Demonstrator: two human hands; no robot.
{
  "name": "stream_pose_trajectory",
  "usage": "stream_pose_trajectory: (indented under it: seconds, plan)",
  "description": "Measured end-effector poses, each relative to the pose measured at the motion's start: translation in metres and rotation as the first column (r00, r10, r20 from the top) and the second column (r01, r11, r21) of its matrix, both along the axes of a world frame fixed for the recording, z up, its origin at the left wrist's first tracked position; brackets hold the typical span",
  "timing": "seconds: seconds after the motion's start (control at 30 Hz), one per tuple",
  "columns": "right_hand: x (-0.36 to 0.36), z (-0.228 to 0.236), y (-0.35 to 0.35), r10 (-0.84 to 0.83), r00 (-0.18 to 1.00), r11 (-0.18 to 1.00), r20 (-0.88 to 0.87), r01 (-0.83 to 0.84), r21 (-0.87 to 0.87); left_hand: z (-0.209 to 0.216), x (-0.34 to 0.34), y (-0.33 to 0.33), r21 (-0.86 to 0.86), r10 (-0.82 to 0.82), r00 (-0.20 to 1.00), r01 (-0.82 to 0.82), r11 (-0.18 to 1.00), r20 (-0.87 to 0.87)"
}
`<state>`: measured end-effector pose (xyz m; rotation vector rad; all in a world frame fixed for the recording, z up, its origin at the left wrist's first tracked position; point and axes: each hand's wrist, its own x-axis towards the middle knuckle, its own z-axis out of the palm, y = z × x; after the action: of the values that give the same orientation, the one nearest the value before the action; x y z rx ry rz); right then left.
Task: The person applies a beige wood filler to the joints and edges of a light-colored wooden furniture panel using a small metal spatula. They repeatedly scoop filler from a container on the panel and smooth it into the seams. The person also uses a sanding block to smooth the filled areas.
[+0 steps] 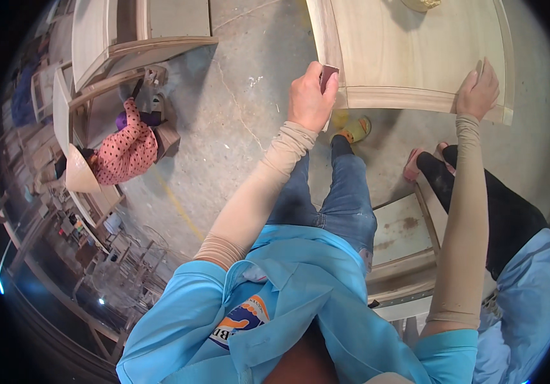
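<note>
Pale wooden furniture [409, 57] with a framed flat panel stands in front of me. At its left corner, my left hand [312, 99] is closed around a reddish-brown piece of sandpaper [329, 73], held against the frame's edge. My right hand [478, 91] lies on the panel near the right end of the near rail [409, 98], fingers stretched out and pointing away from me. Part of its palm side is hidden, and I cannot make out anything held there. Beige sleeves cover both my forearms.
To the left, a person in a dotted pink top [124, 153] and conical hat works beside wooden cabinets [159, 51]. Close on my right is another person in black trousers [505, 205]. A wooden frame piece [406, 259] stands beside my legs. A yellow object [422, 4] sits on the panel's far part.
</note>
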<state>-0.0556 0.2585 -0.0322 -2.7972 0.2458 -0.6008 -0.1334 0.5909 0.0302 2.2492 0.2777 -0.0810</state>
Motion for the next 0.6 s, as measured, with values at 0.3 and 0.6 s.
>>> stream_pose_trajectory:
  seconds: [0.3,0.6]
  plan:
    - [-0.005,-0.001,0.006,-0.048,0.998,0.998,-0.032,0.049,0.04,-0.018,0.014,-0.032,0.224,0.107,0.993,-0.115,0.968,0.045]
    - [-0.004,0.0,0.003,-0.039,0.999,0.994,-0.034,0.042,0.099,-0.019,0.029,-0.048,0.417,0.134,0.989,-0.15,0.896,0.068]
